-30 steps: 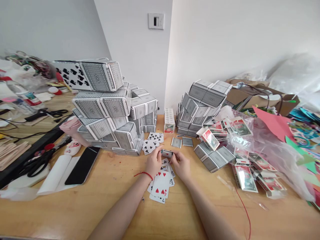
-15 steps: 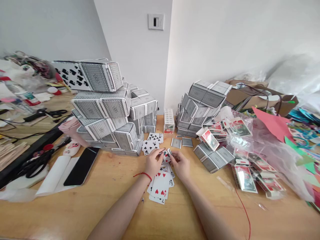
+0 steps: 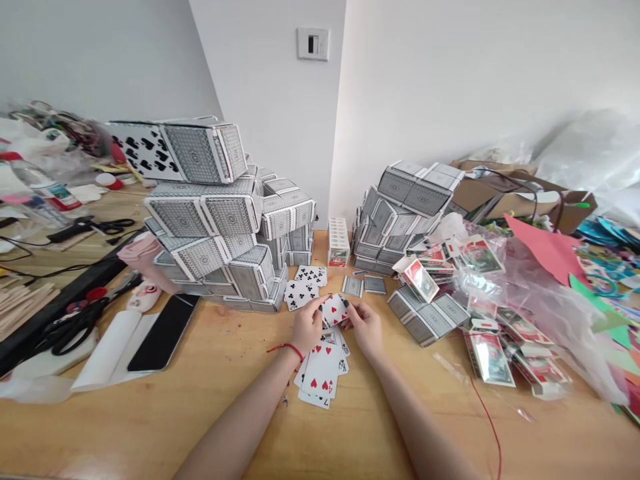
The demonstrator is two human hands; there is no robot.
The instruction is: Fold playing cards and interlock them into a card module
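One rectangular white, red-hearted paper card (image 3: 333, 311) — pinched by bare left hand (image 3: 307, 327) and right hand (image 3: 365, 329) — could crease under uneven pressure.

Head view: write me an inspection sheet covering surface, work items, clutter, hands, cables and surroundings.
Surface: wooden table, with small dark debris near the cards.
Work items: a red-hearts card held by both hands, its number unclear; a four of hearts lies over other face-up cards; card-covered boxes are stacked at left and right.
Clutter: phone and black scissors at left; red card packs and crumpled plastic at right; red string at right front.
Hands: left hand and right hand grip opposite ends of the red-hearts card.
Cables: black cables at far left, away from the hands.
Surroundings: pale wall behind, with a switch plate.
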